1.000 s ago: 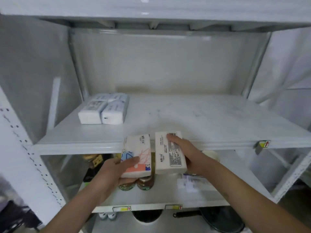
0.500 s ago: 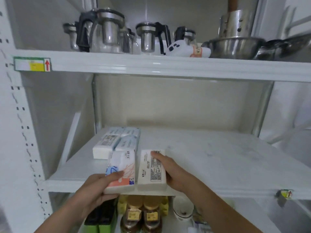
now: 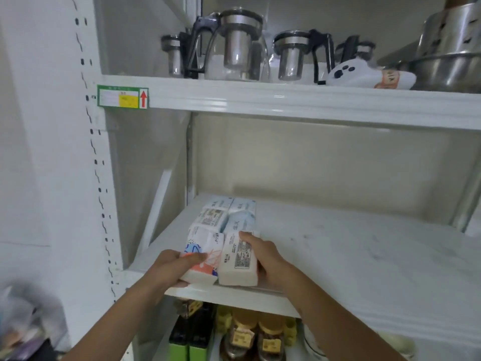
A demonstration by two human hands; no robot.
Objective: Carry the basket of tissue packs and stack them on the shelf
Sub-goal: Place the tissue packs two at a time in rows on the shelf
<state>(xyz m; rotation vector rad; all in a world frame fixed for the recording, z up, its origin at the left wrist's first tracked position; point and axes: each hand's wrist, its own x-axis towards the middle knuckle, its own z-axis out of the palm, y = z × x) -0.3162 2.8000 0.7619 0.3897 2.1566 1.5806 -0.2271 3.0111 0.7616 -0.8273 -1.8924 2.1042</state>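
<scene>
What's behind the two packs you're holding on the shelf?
Directly behind the left hand's patterned pack and the right hand's white pack lie stacked packs on the shelf. Their front faces are covered.

Bright, even light; edges bow (wide lens), lower-left corner smeared with blur.

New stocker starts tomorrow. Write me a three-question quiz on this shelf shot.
1. True or false: each of the hands, left hand and right hand, holds one tissue pack.
2. Which pack carries the printed black label text: A) colourful pack B) plain white pack?
3. What stands on the upper shelf above the tissue stack?

Key: 1 true; 2 B; 3 glass teapots and steel pots.
</scene>
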